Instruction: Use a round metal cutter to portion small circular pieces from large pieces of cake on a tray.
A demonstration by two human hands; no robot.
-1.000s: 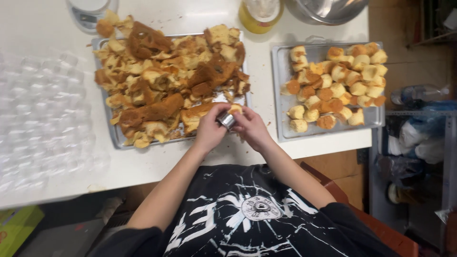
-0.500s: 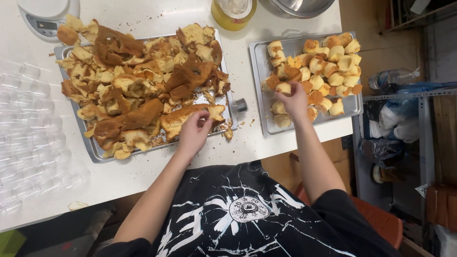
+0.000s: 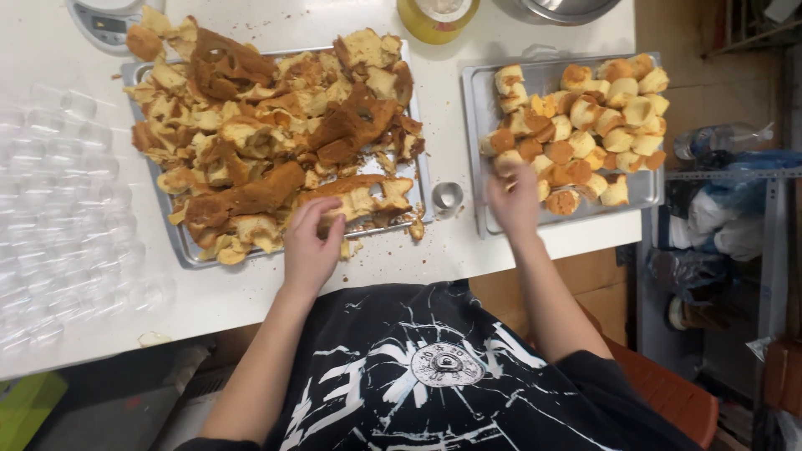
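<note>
A small metal ring cutter (image 3: pixel 448 197) is left standing free at frame centre, between the two trays. The cake scraps (image 3: pixel 276 134), spongy with brown crusts, are touched by the left hand (image 3: pixel 311 249) at the lower edge of the large tray (image 3: pixel 180 250); its grip cannot be told. The right hand (image 3: pixel 514 200), blurred, is held loosely open over soft round cake pieces (image 3: pixel 585 125); these are best handled lightly.

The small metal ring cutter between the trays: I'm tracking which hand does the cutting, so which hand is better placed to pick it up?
Probably the right hand: it hovers at the small tray's near edge, beside the ring cutter. The left hand rests on the cake scraps, farther off.
</note>
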